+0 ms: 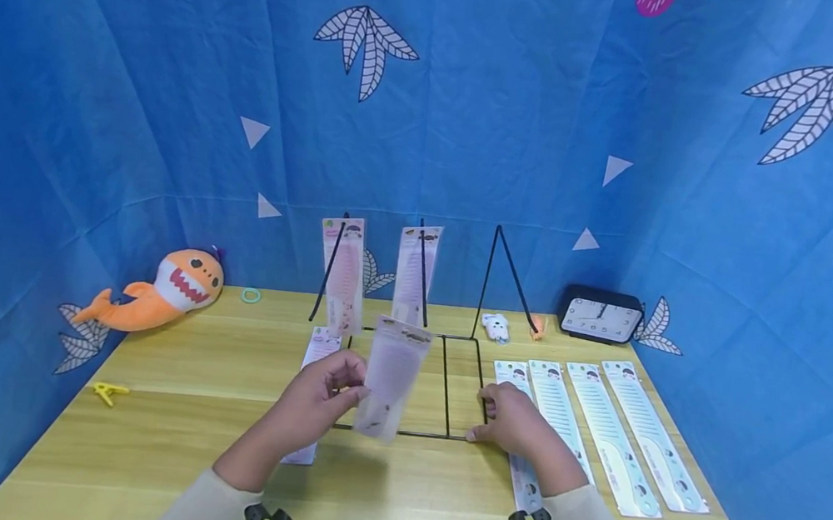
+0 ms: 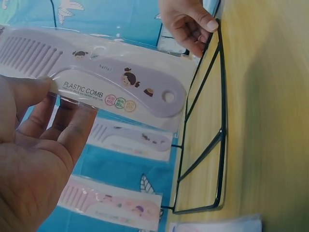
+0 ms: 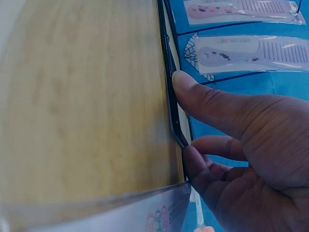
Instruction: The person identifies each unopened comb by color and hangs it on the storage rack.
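My left hand (image 1: 312, 401) pinches a flat clear pack with a lilac plastic comb (image 1: 393, 379) by its side edge, thumb in front and fingers behind. It holds the pack upright in front of the black wire rack (image 1: 445, 387). My right hand (image 1: 514, 420) grips the rack's front right corner, thumb on the front bar and fingers curled at the side bar. On the rack's left hook hangs a packed pink comb (image 1: 343, 274), and a packed lilac comb (image 1: 414, 285) hangs on the middle one. Nothing hangs on the right hook.
Several packed blue combs (image 1: 659, 434) lie in a row at the right. Another pack (image 1: 319, 347) lies partly behind my left hand. An orange shark toy (image 1: 173, 287), a yellow clip (image 1: 106, 391), a green ring (image 1: 251, 295), a white figure (image 1: 496, 328) and a clock (image 1: 601, 315) are around.
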`<state>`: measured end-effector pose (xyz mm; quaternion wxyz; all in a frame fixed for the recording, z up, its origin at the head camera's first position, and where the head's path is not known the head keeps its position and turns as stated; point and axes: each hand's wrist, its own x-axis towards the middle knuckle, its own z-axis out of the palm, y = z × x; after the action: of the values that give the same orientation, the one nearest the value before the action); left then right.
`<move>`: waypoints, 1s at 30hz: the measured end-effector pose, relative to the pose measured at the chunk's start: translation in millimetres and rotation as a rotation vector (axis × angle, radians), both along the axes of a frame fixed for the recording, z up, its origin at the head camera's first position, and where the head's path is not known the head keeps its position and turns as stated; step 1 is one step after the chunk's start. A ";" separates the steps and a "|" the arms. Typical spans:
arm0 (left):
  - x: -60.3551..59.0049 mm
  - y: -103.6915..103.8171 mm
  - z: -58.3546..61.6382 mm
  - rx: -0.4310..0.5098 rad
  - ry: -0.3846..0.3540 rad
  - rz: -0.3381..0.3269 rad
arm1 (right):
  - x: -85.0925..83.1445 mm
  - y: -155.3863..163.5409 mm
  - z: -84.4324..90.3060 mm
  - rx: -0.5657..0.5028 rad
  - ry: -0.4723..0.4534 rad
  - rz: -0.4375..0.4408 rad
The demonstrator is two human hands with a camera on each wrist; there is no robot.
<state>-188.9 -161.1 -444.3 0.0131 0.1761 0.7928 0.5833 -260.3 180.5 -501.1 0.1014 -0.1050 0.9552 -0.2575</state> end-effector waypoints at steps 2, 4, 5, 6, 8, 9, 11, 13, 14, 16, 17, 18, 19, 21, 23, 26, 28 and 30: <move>-2.5 3.9 -1.0 0.000 -0.005 0.001 | -0.2 0.2 0.2 0.002 0.003 0.002; -5.0 7.9 -2.4 -0.008 -0.008 0.012 | -0.5 0.4 0.3 0.006 0.004 0.001; -5.8 9.6 -2.9 -0.014 -0.009 0.021 | -0.6 0.4 0.6 0.008 0.003 0.001; -6.5 11.2 -3.2 -0.023 -0.009 0.032 | -0.9 0.4 0.5 0.009 0.003 0.001; -7.6 14.2 -4.2 -0.033 -0.007 0.050 | -1.3 0.5 0.4 0.010 0.002 0.001; -8.2 15.5 -4.8 -0.035 -0.006 0.055 | -1.3 0.5 0.3 0.009 0.002 0.002; -8.6 17.5 -5.6 -0.042 -0.005 0.065 | -1.4 0.7 -0.3 0.006 0.003 0.002; -8.8 18.9 -6.2 -0.049 -0.008 0.068 | -1.2 0.9 -1.0 0.005 0.006 0.004; -8.8 19.5 -6.4 -0.053 -0.010 0.071 | -1.2 0.8 -1.3 0.003 0.006 0.003; -8.6 20.4 -6.7 -0.064 -0.017 0.076 | -0.9 0.8 -1.5 0.003 0.007 0.003; -8.5 20.8 -6.5 -0.065 -0.019 0.078 | -0.8 0.6 -1.4 0.003 0.007 0.004; -8.4 21.2 -6.5 -0.068 -0.021 0.082 | -0.6 0.3 -1.0 0.001 0.006 0.003; -8.3 21.7 -6.4 -0.070 -0.022 0.087 | -0.5 0.0 -0.7 -0.002 0.005 0.002; -8.6 23.1 -6.8 -0.074 -0.025 0.104 | -0.1 -0.4 -0.1 -0.006 0.002 0.000; -9.8 25.4 -7.5 -0.080 -0.028 0.123 | 0.1 -0.7 0.4 -0.008 0.003 0.001; -15.0 30.3 -9.5 -0.077 -0.048 0.157 | 0.5 -0.7 0.5 -0.008 0.002 -0.003; -20.7 34.0 -10.2 -0.056 -0.059 0.169 | 0.4 -0.5 0.2 -0.006 0.002 -0.003; -28.3 37.9 -10.8 -0.030 -0.068 0.183 | 0.5 -0.4 0.0 -0.006 0.000 -0.006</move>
<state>-217.2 -123.2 -455.1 -0.0105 0.0829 0.8132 0.5760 -259.9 180.1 -501.1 0.1005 -0.1021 0.9548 -0.2605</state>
